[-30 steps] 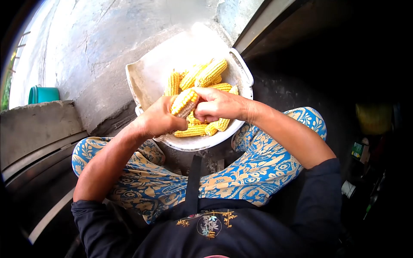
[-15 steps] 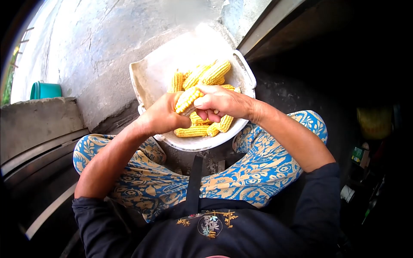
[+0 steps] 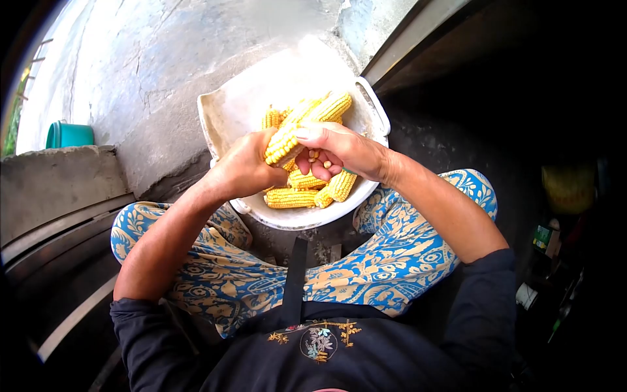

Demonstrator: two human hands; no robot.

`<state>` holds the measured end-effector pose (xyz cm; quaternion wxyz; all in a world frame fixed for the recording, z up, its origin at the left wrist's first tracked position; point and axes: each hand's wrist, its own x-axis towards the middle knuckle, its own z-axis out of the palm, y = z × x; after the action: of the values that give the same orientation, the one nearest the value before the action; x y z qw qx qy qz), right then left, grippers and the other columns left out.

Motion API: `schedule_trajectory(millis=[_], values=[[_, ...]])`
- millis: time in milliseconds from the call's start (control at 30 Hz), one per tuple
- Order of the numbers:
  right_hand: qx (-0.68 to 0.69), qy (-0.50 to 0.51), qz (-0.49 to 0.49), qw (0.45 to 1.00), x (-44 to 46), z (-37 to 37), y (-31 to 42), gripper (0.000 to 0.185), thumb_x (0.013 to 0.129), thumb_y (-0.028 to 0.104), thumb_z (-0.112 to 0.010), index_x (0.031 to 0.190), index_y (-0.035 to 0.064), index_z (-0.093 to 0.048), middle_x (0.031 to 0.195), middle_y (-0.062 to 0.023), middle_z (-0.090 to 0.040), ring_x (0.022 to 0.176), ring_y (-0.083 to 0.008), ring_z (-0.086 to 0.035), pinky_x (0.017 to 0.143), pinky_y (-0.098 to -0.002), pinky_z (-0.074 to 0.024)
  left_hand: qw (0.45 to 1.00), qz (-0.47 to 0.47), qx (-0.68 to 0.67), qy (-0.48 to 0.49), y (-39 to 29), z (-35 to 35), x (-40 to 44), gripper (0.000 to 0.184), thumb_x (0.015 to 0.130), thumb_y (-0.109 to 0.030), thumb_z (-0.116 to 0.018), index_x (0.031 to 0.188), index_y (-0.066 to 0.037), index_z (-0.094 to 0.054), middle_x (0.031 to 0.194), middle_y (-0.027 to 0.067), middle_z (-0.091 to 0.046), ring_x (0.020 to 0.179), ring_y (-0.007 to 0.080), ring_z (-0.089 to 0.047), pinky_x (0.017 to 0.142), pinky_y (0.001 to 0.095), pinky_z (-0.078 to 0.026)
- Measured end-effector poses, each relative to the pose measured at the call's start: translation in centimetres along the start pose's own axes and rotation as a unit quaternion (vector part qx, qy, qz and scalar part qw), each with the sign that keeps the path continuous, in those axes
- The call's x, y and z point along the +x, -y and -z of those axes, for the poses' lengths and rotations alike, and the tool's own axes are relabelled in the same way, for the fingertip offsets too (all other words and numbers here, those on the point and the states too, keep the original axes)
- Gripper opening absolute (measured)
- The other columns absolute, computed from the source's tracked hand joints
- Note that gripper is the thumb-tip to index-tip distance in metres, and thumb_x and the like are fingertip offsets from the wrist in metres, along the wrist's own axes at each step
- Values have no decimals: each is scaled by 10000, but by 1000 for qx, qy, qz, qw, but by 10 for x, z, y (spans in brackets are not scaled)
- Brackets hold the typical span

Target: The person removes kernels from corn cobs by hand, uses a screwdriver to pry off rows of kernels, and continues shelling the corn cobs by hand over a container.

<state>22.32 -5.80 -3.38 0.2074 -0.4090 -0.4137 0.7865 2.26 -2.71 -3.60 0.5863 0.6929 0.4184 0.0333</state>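
My left hand (image 3: 245, 168) is wrapped round a yellow corn cob (image 3: 281, 146), holding it tilted over a white basin (image 3: 214, 124). A paler strip without kernels shows along the cob's lower side. My right hand (image 3: 356, 154) is at the cob's right side, its thumb resting against the kernels. Its other fingers are curled below, with a few loose corn kernels (image 3: 313, 155) lying in them. Beneath and behind both hands, several more whole cobs (image 3: 292, 198) lie in the basin. The hands hide part of the pile.
The basin stands between my bent knees in patterned trousers (image 3: 405, 258). A concrete wall (image 3: 150, 124) rises behind it. To the left, a teal bucket (image 3: 70, 135) sits on a low ledge (image 3: 62, 186). Small items, among them a green box (image 3: 542, 237), are in the dark at right.
My right thumb has shifted along the cob and the fingers below have opened a little, showing loose kernels. The cob has turned slightly in my left hand, exposing more yellow kernels.
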Motion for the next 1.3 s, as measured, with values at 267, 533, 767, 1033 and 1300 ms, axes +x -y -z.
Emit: schedule_trajectory(millis=[267, 533, 767, 1033, 1300], values=[[-81, -16, 66, 994, -4, -2, -1, 433, 963, 435, -379, 900, 42, -548, 676, -19, -534, 502, -51, -467, 455, -183, -375, 961, 61, -248, 102, -7, 1, -7, 296, 635, -24, -630, 930, -40, -609, 812, 36, -599, 662, 82, -531, 579, 221, -429], [-38, -55, 77, 995, -2, -6, 3, 347, 933, 377, -464, 970, 36, -513, 735, -19, -535, 531, -46, -470, 493, -177, -393, 994, 5, -104, -41, 0, -9, 6, 306, 705, -38, -617, 1007, -28, -567, 839, 16, -607, 758, 61, -552, 687, 214, -441], [-66, -95, 101, 988, 5, -8, -4, 312, 960, 360, -464, 938, 59, -544, 685, 28, -494, 528, -2, -414, 460, -136, -341, 993, -5, -114, -25, 12, -17, 10, 232, 684, -55, -626, 905, -7, -579, 752, 55, -619, 651, 127, -600, 593, 278, -487], [1, -58, 96, 994, 4, -3, -5, 256, 951, 294, -478, 989, 47, -537, 688, 29, -491, 529, -3, -411, 466, -138, -340, 981, 54, -188, -14, -7, -13, 5, 179, 688, -34, -623, 861, -39, -578, 717, 0, -577, 613, 76, -537, 549, 234, -431], [-84, -106, 79, 988, 4, -11, 1, 285, 910, 311, -539, 954, 30, -539, 748, -9, -542, 618, -35, -474, 519, -180, -403, 994, -27, -69, -74, 11, -22, 8, 244, 693, -15, -606, 932, -29, -562, 730, -21, -558, 620, 58, -511, 549, 215, -403]])
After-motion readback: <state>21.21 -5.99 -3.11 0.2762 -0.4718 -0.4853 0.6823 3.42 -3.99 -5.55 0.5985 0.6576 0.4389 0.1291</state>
